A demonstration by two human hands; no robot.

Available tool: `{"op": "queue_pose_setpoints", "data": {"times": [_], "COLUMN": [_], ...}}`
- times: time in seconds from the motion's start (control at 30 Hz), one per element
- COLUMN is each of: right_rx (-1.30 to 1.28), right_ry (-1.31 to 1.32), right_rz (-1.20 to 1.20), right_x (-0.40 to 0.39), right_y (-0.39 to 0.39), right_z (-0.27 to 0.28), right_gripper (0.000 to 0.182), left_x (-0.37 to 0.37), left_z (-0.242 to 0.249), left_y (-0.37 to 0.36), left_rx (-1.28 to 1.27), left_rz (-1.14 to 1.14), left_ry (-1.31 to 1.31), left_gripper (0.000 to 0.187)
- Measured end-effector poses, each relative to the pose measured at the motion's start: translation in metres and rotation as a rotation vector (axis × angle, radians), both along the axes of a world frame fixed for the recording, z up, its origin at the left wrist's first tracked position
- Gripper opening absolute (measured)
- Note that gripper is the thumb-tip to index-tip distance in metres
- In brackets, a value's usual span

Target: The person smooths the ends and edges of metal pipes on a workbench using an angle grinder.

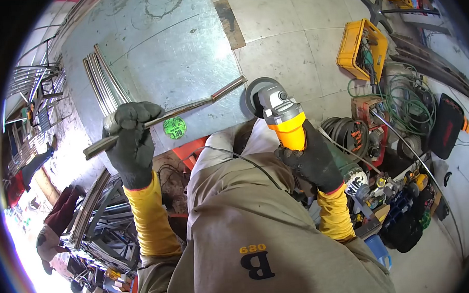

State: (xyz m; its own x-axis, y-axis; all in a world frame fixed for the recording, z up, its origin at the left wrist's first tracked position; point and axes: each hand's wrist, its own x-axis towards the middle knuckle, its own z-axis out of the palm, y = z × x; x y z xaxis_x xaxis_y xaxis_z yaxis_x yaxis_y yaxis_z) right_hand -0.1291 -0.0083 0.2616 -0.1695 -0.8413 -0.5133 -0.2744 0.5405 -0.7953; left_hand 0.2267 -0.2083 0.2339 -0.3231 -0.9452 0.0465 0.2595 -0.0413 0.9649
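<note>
My left hand (132, 143), in a dark glove with a yellow sleeve, grips a long shiny metal tube (191, 105) that slants up to the right over a metal sheet (172, 49). My right hand (311, 161), gloved the same way, holds a yellow and grey angle grinder (283, 115). The grinder's disc (256, 96) sits just right of the tube's far end (237, 83), close to it. A black cable (246, 164) runs from the grinder across my lap.
Several metal strips (103, 81) lie on the sheet at left. A green round sticker (174, 127) marks its near edge. A yellow crate (361, 46), green hose coils (408, 102), tools and a red machine (370, 135) crowd the floor at right. Metal frames (99, 225) are stacked at lower left.
</note>
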Motion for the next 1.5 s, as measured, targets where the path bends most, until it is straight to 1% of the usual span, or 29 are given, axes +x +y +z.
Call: {"op": "queue_pose_setpoints", "data": {"times": [0.07, 0.1, 0.13, 0.2, 0.23, 0.27, 0.3, 0.33, 0.37, 0.47, 0.6, 0.67, 0.7, 0.73, 0.8, 0.83, 0.87, 0.9, 0.93, 1.0, 1.03, 1.07, 1.1, 1.13, 1.2, 1.3, 1.33, 1.4, 1.5], "right_rx": [0.031, 0.062, 0.063, 0.041, 0.043, 0.06, 0.078, 0.079, 0.054, 0.037, 0.063, 0.071, 0.082, 0.081, 0.069, 0.068, 0.06, 0.054, 0.056, 0.002, 0.002, 0.025, 0.049, 0.049, 0.049, 0.039, 0.039, 0.035, 0.086], "right_ry": [0.028, 0.056, 0.06, 0.022, 0.025, -0.01, -0.045, -0.042, -0.025, -0.003, -0.042, -0.042, -0.043, -0.044, -0.042, -0.045, -0.053, -0.062, -0.067, -0.039, -0.044, -0.036, -0.028, -0.032, -0.023, -0.028, -0.029, -0.1, -0.089], "right_rz": [0.012, 0.021, 0.024, 0.028, 0.03, 0.019, 0.008, 0.009, 0.031, 0.053, 0.043, 0.042, 0.038, 0.04, 0.054, 0.054, 0.041, 0.027, 0.026, 0.023, 0.019, 0.031, 0.042, 0.038, 0.022, 0.043, 0.04, 0.023, 0.04], "right_x": [0.001, 0.002, 0.003, 0.003, 0.004, 0.005, 0.005, 0.005, 0.005, 0.007, 0.007, 0.007, 0.007, 0.006, 0.004, 0.004, 0.004, 0.003, 0.003, 0.001, 0.0, -0.002, -0.004, -0.005, -0.006, -0.009, -0.008, -0.006, -0.003], "right_y": [-0.006, -0.008, -0.009, -0.012, -0.015, -0.018, -0.02, -0.02, -0.021, -0.021, -0.03, -0.031, -0.032, -0.033, -0.033, -0.033, -0.032, -0.032, -0.031, -0.029, -0.027, -0.025, -0.023, -0.02, -0.016, -0.013, -0.014, -0.02, -0.029], "right_z": [0.007, 0.01, 0.01, 0.009, 0.01, 0.012, 0.012, 0.011, 0.009, 0.006, 0.009, 0.01, 0.01, 0.009, 0.006, 0.005, 0.003, 0.001, -0.001, -0.005, -0.006, -0.007, -0.007, -0.008, -0.009, -0.012, -0.012, -0.008, -0.006], "right_gripper": [0.061, 0.06, 0.06, 0.06, 0.06, 0.06, 0.06, 0.06, 0.058, 0.056, 0.055, 0.055, 0.054, 0.054, 0.055, 0.055, 0.055, 0.056, 0.056, 0.058, 0.058, 0.063, 0.067, 0.067, 0.07, 0.071, 0.071, 0.069, 0.066], "left_x": [-0.007, -0.009, -0.01, -0.013, -0.015, -0.021, -0.027, -0.03, -0.026, -0.025, -0.03, -0.029, -0.024, -0.022, -0.019, -0.015, -0.004, 0.008, 0.009, 0.014, 0.025, 0.031, 0.012, 0.018, 0.029, 0.028, 0.018, -0.001, -0.01], "left_z": [0.013, 0.016, 0.017, 0.021, 0.029, 0.033, 0.036, 0.036, 0.033, 0.034, 0.034, 0.042, 0.034, 0.03, 0.022, 0.013, -0.003, -0.024, -0.031, -0.049, -0.067, -0.077, -0.062, -0.068, -0.081, -0.081, -0.072, -0.054, -0.048], "left_y": [0.011, 0.012, 0.015, 0.021, 0.024, 0.026, 0.028, 0.03, 0.031, 0.031, 0.023, 0.015, 0.009, 0.002, -0.013, -0.024, -0.038, -0.052, -0.063, -0.08, -0.093, -0.1, -0.096, -0.1, -0.112, -0.108, -0.104, -0.096, -0.093], "left_rx": [0.069, 0.002, 0.003, -0.074, -0.08, -0.078, -0.108, -0.138, -0.196, -0.256, -0.145, -0.05, -0.227, -0.227, 0.273, 0.397, 0.396, 0.461, 0.526, 0.55, 0.583, 0.616, 0.639, 0.639, 0.624, 0.596, 0.596, 0.615, 0.594], "left_rz": [0.05, 0.014, 0.016, -0.022, -0.026, -0.024, 0.015, 0.055, 0.036, 0.007, 0.071, 0.084, 0.019, 0.022, 0.183, 0.199, 0.199, 0.171, 0.143, 0.17, 0.107, 0.044, 0.236, 0.234, -0.021, -0.023, -0.025, 0.245, 0.217], "left_ry": [-0.011, -0.047, -0.044, -0.062, -0.158, -0.155, -0.181, -0.206, -0.244, -0.291, -0.172, -0.392, -0.497, -0.499, -0.168, -0.021, -0.024, 0.081, 0.184, 0.178, 0.256, 0.334, 0.185, 0.18, 0.369, 0.383, 0.382, 0.183, 0.227], "left_gripper": [0.018, 0.017, 0.017, 0.017, 0.01, 0.01, 0.011, 0.019, 0.025, 0.026, 0.027, 0.014, 0.013, 0.013, 0.016, 0.02, 0.02, 0.021, 0.021, 0.022, 0.023, 0.024, 0.026, 0.026, 0.026, 0.025, 0.025, 0.022, 0.018]}}
